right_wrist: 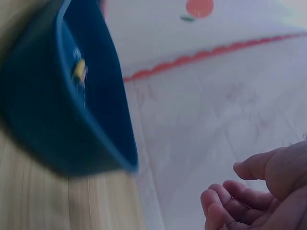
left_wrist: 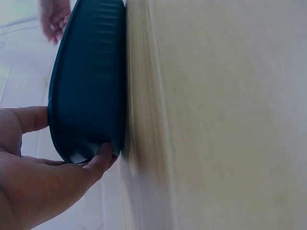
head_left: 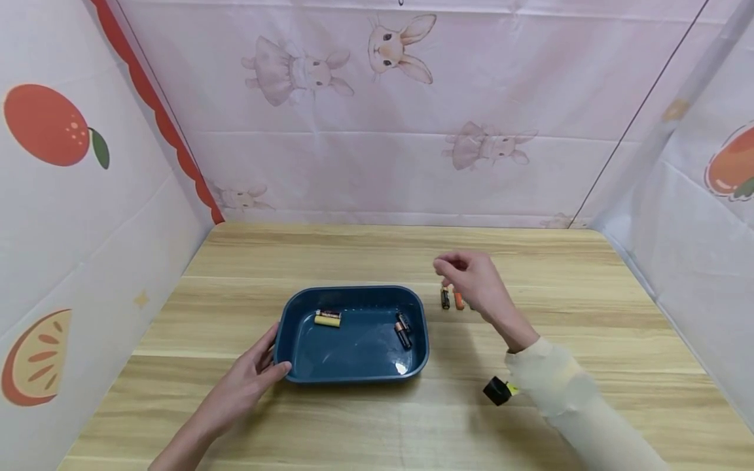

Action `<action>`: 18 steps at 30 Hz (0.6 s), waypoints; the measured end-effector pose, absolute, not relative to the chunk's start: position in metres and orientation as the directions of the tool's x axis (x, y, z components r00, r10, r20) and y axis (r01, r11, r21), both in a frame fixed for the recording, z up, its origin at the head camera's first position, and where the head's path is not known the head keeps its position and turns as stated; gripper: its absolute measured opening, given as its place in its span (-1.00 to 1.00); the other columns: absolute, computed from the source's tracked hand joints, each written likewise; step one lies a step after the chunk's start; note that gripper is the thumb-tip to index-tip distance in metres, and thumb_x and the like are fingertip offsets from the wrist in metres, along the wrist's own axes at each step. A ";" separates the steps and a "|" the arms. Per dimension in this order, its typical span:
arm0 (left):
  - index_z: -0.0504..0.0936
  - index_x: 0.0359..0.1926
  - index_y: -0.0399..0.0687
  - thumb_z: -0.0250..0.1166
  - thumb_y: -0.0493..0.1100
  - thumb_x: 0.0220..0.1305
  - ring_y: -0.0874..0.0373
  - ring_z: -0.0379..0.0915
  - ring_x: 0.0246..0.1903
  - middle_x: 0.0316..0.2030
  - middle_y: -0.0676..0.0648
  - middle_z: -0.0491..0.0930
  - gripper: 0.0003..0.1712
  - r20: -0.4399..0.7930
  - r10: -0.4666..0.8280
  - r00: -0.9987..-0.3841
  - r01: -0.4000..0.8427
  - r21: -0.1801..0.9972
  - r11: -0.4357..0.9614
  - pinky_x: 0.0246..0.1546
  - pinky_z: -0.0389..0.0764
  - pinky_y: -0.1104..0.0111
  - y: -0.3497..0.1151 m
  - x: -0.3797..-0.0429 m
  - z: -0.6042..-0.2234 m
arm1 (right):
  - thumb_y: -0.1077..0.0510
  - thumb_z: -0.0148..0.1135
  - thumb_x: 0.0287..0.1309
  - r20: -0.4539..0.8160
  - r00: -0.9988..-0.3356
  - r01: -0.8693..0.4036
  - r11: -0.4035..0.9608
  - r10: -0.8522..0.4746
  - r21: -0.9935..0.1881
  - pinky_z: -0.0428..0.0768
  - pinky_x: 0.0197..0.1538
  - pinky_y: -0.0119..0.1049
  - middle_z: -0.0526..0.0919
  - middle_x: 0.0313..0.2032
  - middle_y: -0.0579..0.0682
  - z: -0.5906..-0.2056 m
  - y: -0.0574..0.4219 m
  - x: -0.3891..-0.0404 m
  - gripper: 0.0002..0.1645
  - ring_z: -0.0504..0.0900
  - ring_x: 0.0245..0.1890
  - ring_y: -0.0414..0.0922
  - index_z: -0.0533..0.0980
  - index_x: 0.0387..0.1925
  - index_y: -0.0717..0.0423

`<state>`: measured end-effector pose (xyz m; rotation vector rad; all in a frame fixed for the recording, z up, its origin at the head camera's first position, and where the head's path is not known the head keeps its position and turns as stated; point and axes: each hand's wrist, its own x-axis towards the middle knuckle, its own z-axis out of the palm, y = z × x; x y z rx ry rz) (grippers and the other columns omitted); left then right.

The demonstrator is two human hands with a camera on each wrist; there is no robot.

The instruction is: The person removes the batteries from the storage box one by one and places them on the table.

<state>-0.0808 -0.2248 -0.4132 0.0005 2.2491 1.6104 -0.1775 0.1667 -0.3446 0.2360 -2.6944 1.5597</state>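
Observation:
A dark blue rectangular tray (head_left: pixel 359 376) stands on the table. My left hand (head_left: pixel 244 383) grips its left end, thumb at the rim and fingers along the outer wall, as the left wrist view also shows. Inside, a yellow battery (head_left: pixel 327 321) lies against a dark one (head_left: pixel 328 314) on the left; two black-and-copper batteries (head_left: pixel 403 336) lie on the right. Beyond the tray's right side, my right hand (head_left: pixel 471 281) hovers with loosely curled fingers and nothing in them. Below it on the table are a black-and-gold battery (head_left: pixel 444 297) and an orange battery (head_left: pixel 459 300), partly covered by the hand.
A small black block (head_left: pixel 497 390) with a yellow-green edge shows beside the right sleeve (head_left: pixel 565 386). The wood-grain table (head_left: pixel 330 255) meets a rabbit-print cloth (head_left: pixel 353 170) at the back, with fruit-print cloth on both sides.

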 end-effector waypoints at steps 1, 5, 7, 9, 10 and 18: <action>-0.21 0.66 -0.16 0.20 -0.14 0.56 -0.26 -0.12 0.56 0.63 -0.30 -0.18 -0.05 -0.297 0.214 -0.931 -0.212 0.915 0.345 0.39 0.25 0.08 -0.225 -0.081 -0.413 | 0.08 0.24 0.48 0.098 -0.985 -0.157 0.483 -0.144 -0.862 0.68 -0.41 -0.30 0.75 -0.19 0.14 -0.343 0.160 -0.177 -0.65 0.70 -0.29 0.02 0.67 0.06 0.27; -0.21 0.66 -0.16 0.20 -0.14 0.55 -0.25 -0.12 0.56 0.63 -0.30 -0.18 -0.05 -0.293 0.215 -0.932 -0.209 0.916 0.343 0.39 0.25 0.09 -0.225 -0.081 -0.413 | 0.12 0.25 0.46 0.130 -0.962 -0.235 0.480 -0.242 -0.845 0.68 -0.35 -0.26 0.75 -0.26 0.07 -0.341 0.131 -0.175 -0.70 0.70 -0.28 0.07 0.69 0.02 0.24; -0.21 0.66 -0.16 0.20 -0.14 0.56 -0.25 -0.12 0.56 0.63 -0.30 -0.18 -0.05 -0.292 0.217 -0.931 -0.208 0.917 0.341 0.39 0.25 0.09 -0.225 -0.081 -0.413 | 0.13 0.26 0.45 0.140 -0.949 -0.265 0.472 -0.282 -0.841 0.69 -0.29 -0.26 0.75 -0.26 0.06 -0.342 0.117 -0.175 -0.71 0.72 -0.27 0.07 0.70 0.01 0.25; -0.22 0.66 -0.16 0.19 -0.14 0.56 -0.24 -0.13 0.56 0.63 -0.30 -0.19 -0.06 -0.291 0.220 -0.931 -0.207 0.918 0.339 0.39 0.24 0.09 -0.226 -0.081 -0.413 | 0.14 0.27 0.45 0.146 -0.937 -0.286 0.460 -0.316 -0.840 0.69 -0.26 -0.29 0.76 -0.25 0.06 -0.345 0.102 -0.175 -0.72 0.73 -0.29 0.02 0.70 0.00 0.24; -0.22 0.66 -0.16 0.19 -0.14 0.56 -0.24 -0.13 0.56 0.63 -0.29 -0.19 -0.06 -0.290 0.221 -0.931 -0.206 0.918 0.338 0.40 0.24 0.09 -0.226 -0.081 -0.412 | 0.15 0.27 0.44 0.143 -0.933 -0.289 0.449 -0.332 -0.846 0.70 -0.24 -0.28 0.77 -0.23 0.08 -0.346 0.094 -0.175 -0.73 0.74 -0.29 0.01 0.71 -0.01 0.25; -0.22 0.66 -0.16 0.19 -0.15 0.56 -0.25 -0.13 0.56 0.63 -0.30 -0.20 -0.06 -0.298 0.220 -0.929 -0.213 0.916 0.341 0.39 0.25 0.08 -0.226 -0.081 -0.412 | 0.13 0.26 0.46 -0.041 -0.906 -0.150 0.410 -0.421 -0.900 0.75 -0.18 -0.09 0.75 -0.15 0.07 -0.364 0.048 -0.181 -0.71 0.72 -0.19 0.14 0.71 0.03 0.23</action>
